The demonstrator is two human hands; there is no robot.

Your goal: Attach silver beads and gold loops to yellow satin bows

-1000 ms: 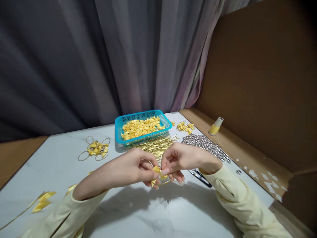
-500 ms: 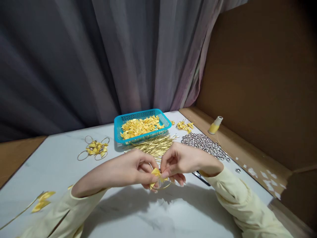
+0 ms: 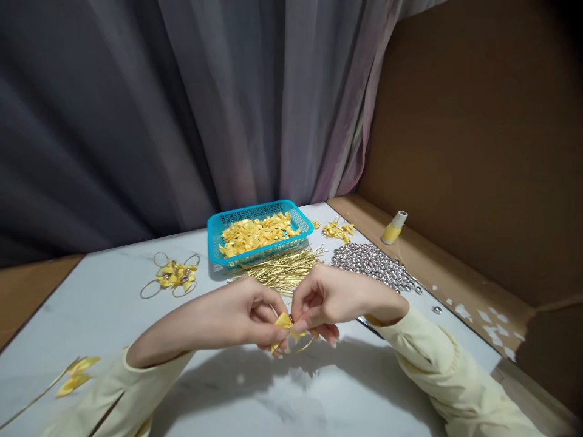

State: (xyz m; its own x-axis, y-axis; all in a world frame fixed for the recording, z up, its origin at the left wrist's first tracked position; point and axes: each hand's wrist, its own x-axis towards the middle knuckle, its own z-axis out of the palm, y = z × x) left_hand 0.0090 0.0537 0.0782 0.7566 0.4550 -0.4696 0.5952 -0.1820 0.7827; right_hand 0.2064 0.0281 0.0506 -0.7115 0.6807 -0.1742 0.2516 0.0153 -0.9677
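Both my hands meet low over the white table (image 3: 319, 394), pinching one small yellow ribbon bow (image 3: 285, 325) with a thin gold wire loop under it. My left hand (image 3: 246, 318) grips the bow from the left with thumb and fingers closed. From the right, my right hand (image 3: 330, 298) pinches the bow's middle with its fingertips. Just behind the hands lies a bundle of gold wire ties (image 3: 280, 270). A pile of silver beads (image 3: 376, 264) lies to the right.
A turquoise basket (image 3: 214, 243) of yellow ribbon bows stands at the back. Finished bows with wire loops (image 3: 173, 276) lie at the left, more bows (image 3: 337, 230) at the back right. A yellow thread spool (image 3: 394, 229) stands by the cardboard wall (image 3: 478, 152). Scissors (image 3: 371, 325) lie under my right wrist. Ribbon pieces (image 3: 75, 373) lie at the left edge.
Both hands stay on the bow and work it with small finger movements. The view has shifted slightly; nothing else on the table has moved.
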